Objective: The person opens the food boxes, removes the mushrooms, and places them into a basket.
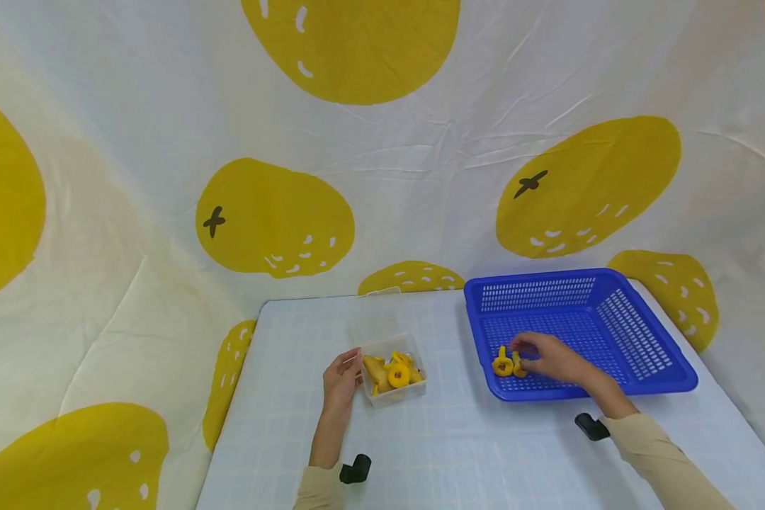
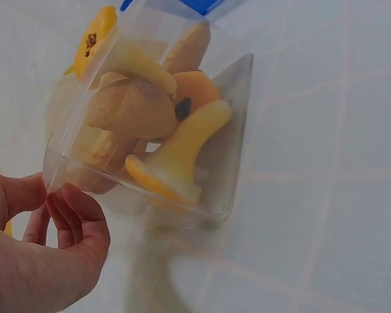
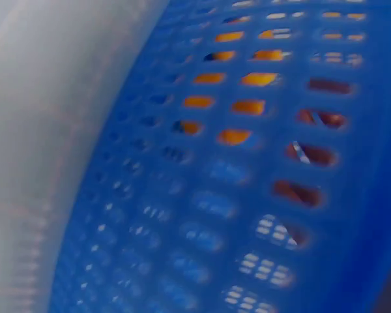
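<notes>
My left hand [image 1: 340, 380] pinches the corner of a clear plastic container [image 1: 385, 404] between thumb and fingers; the left wrist view shows the grip up close. Inside it lie toy mushrooms, among them a brown-capped mushroom [image 2: 131, 109] and a yellow trumpet-shaped mushroom [image 2: 189, 153]. My right hand [image 1: 551, 356] reaches into the left front of a blue basket [image 1: 583, 391], fingers curled at a yellow mushroom [image 1: 519, 370]. Another yellow mushroom [image 1: 502, 364] lies just left of it. Through the basket's slots in the blurred right wrist view, yellow pieces [image 3: 234, 136] show.
Behind the container lies a transparent lid [image 1: 379, 292] near the table's back edge. The white table [image 1: 440, 453] meets a hanging cloth [image 1: 414, 177] printed with big yellow fruit. The basket's slotted walls rise around my right hand.
</notes>
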The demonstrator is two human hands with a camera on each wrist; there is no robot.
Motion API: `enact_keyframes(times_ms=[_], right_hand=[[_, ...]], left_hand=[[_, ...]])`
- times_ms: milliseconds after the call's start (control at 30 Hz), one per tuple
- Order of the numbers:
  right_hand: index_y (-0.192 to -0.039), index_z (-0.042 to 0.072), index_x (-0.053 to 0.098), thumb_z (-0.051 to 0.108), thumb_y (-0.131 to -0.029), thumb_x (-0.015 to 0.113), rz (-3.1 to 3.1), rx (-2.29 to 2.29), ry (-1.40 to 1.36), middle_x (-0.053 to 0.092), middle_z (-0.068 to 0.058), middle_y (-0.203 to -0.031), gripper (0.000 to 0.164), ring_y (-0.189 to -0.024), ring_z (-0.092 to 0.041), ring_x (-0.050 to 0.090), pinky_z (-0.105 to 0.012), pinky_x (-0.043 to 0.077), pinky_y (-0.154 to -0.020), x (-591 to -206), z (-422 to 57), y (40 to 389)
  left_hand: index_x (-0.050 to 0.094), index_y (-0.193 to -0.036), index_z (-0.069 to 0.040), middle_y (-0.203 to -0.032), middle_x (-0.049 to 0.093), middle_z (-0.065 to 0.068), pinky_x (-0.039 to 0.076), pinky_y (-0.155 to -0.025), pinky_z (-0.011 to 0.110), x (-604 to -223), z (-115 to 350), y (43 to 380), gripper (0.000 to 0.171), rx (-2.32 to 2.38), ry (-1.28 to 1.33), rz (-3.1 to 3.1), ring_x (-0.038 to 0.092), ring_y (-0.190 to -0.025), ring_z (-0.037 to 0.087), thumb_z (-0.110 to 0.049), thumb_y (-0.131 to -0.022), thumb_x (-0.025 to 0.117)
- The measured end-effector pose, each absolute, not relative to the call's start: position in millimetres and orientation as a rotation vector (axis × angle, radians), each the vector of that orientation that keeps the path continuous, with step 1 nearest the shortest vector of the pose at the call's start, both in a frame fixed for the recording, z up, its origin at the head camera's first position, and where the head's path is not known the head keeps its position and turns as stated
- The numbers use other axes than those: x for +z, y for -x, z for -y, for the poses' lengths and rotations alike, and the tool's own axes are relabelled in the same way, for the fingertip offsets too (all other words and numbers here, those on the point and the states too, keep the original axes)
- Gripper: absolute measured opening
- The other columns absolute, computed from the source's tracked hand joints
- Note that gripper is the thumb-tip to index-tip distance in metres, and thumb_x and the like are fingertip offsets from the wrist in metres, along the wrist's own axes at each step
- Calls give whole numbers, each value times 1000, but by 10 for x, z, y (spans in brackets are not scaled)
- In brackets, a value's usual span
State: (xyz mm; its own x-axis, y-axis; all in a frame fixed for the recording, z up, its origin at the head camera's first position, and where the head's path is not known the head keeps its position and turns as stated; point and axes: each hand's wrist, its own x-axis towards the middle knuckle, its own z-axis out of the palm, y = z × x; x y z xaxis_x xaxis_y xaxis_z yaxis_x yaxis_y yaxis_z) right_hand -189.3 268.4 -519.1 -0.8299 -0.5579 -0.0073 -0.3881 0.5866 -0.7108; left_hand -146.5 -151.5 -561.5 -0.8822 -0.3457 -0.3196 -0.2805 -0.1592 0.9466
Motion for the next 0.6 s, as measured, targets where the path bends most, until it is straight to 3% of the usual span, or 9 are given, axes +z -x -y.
enact_keyframes(times_ms=[267,600], right_hand=[[-112,2,67,6,-100,66,-2632,-1139,807,70,-13,-106,13,-96,-23,65,-46,56,-90,-4978,-2403,1912],[-110,4,68,9,-100,68,-2616,-1221,857,70,-6,-101,11,-92,-17,64,-42,57,-89,-4881,-2029,2013]], left_hand=[[64,-130,5,-106,67,9,51,-67,21,-5614,1513,1456,34,-2251,-731,1988,58,-83,14,-13,-101,66],[65,-129,2,-112,67,13,52,-69,22,-5590,1499,1462,33,-2225,-779,2009,58,-87,17,-17,-102,67]])
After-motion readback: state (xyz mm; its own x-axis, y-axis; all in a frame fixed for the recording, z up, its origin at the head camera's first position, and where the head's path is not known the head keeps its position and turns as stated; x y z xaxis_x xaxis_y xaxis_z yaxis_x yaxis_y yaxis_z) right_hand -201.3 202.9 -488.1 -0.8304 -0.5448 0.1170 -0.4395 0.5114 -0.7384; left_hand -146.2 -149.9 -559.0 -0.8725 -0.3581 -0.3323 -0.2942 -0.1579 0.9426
